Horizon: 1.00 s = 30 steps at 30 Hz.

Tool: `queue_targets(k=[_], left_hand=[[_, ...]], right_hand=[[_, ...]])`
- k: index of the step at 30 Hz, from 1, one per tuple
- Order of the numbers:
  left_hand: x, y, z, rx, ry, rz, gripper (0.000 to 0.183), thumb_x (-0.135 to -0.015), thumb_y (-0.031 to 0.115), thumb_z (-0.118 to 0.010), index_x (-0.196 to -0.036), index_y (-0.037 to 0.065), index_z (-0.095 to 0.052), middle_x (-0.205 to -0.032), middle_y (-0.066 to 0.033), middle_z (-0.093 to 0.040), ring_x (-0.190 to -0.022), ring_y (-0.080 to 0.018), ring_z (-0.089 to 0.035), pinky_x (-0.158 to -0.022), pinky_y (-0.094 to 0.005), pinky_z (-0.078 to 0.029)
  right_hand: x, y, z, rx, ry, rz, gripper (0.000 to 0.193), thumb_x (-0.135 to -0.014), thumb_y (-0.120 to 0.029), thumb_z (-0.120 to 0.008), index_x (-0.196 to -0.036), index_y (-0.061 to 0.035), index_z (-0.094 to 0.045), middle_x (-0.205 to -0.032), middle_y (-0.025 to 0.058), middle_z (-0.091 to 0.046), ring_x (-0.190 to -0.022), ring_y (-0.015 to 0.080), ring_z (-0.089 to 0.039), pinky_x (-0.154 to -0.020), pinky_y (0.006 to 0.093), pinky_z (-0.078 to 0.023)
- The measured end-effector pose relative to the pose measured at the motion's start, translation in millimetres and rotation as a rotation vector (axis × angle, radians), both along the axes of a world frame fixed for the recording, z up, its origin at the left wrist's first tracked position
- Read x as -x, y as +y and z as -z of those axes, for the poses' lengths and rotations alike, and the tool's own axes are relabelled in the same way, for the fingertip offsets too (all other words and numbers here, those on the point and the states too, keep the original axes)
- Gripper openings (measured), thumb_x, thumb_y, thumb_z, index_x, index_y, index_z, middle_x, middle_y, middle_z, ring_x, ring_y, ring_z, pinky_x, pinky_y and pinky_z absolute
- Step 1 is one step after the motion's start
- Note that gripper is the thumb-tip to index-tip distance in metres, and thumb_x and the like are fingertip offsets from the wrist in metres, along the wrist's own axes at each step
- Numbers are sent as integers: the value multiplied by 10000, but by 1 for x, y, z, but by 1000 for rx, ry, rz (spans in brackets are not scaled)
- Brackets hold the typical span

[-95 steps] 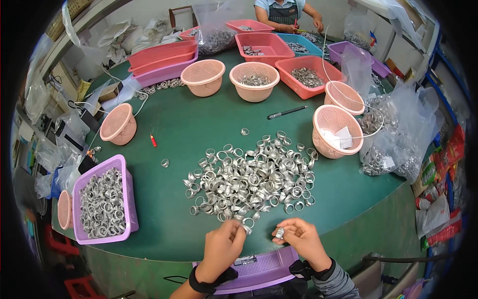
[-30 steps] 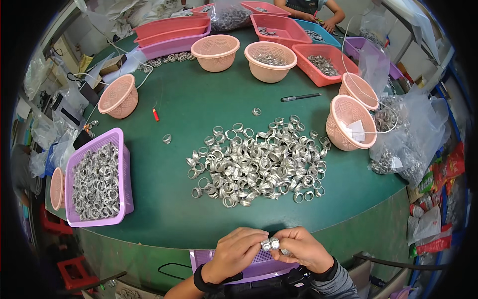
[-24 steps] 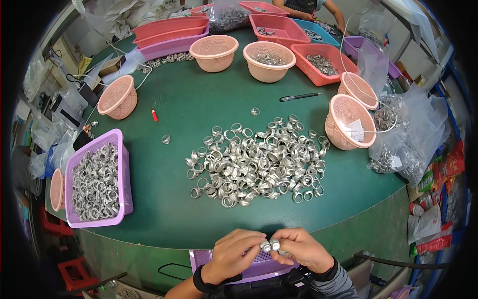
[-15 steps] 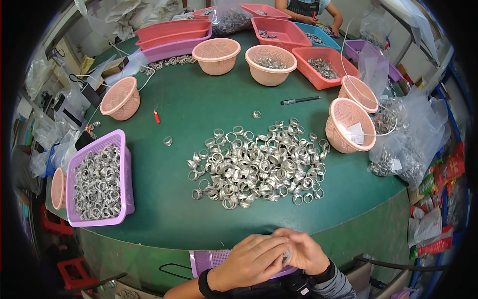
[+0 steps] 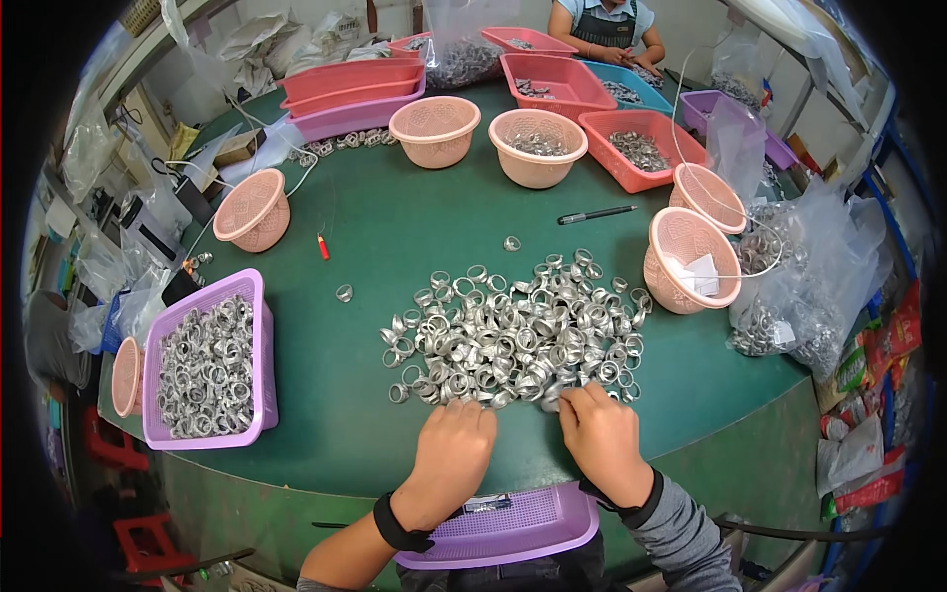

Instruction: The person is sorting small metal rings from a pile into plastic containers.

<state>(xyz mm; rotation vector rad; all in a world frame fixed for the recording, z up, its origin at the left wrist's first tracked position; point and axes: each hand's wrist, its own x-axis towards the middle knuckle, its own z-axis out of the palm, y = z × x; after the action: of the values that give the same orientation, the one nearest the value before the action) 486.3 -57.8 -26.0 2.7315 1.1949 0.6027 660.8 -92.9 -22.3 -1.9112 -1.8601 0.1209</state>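
Observation:
A broad pile of silver metal rings (image 5: 523, 331) lies loose on the green table in front of me. My left hand (image 5: 456, 449) reaches its near edge, knuckles up, fingers curled and pressed together; their tips and anything in them are hidden. To the right, my right hand (image 5: 604, 442) bends over the same edge with thumb and fingers pinched at a ring (image 5: 554, 395) smeared by motion. Below both hands, a purple basket (image 5: 513, 548) sits at my lap, with a small silvery item (image 5: 487, 504) at its far side.
A purple basket full of rings (image 5: 258, 296) stands at left. Pink round baskets (image 5: 434, 133) and red trays (image 5: 646, 148) line the back. Bags of rings (image 5: 789, 286) crowd the right. A black pen (image 5: 597, 214) and red marker (image 5: 324, 247) lie beyond the pile. Another person (image 5: 612, 30) works opposite.
My hands were together near my body with a small silvery thing between them. They have parted and moved forward to the pile. The lap basket now shows more.

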Motion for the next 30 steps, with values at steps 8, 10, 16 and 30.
queue_targets(k=[8,10,16,30], left_hand=[[9,-34,-7,866,-698,-138,102,-741,-5,-585,-839,-20,-557,-742,-71,-596,-647,-116,-572,-583,-224,-456],[9,-40,-7,1235,-848,-130,153,-784,67,-575,-914,-13,-566,-775,-72,-620,-687,-103,-594,-638,-213,-468],[7,-43,-7,1174,-902,-20,175,-778,75,-592,-931,-8,-573,-793,-66,-619,-710,-97,-590,-644,-219,-468],[-22,-41,-36,547,-602,212,162,-685,73,-624,-837,43,-579,-628,-49,-545,-503,-166,-531,-481,-268,-432]], right_hand=[[-2,-26,-25,671,1371,141,81,-758,-21,-476,-762,27,-541,-627,54,-537,-449,57,-415,-390,174,-302],[2,-25,-33,983,1578,148,84,-767,-38,-475,-749,19,-534,-609,53,-523,-423,52,-387,-356,175,-259],[5,-27,-36,1104,1651,84,132,-798,-76,-440,-760,23,-519,-618,56,-505,-414,42,-368,-337,172,-239],[-8,-64,20,796,2581,-188,317,-812,-72,-387,-1118,-3,-436,-1061,171,-503,-906,245,-543,-568,295,-490]])
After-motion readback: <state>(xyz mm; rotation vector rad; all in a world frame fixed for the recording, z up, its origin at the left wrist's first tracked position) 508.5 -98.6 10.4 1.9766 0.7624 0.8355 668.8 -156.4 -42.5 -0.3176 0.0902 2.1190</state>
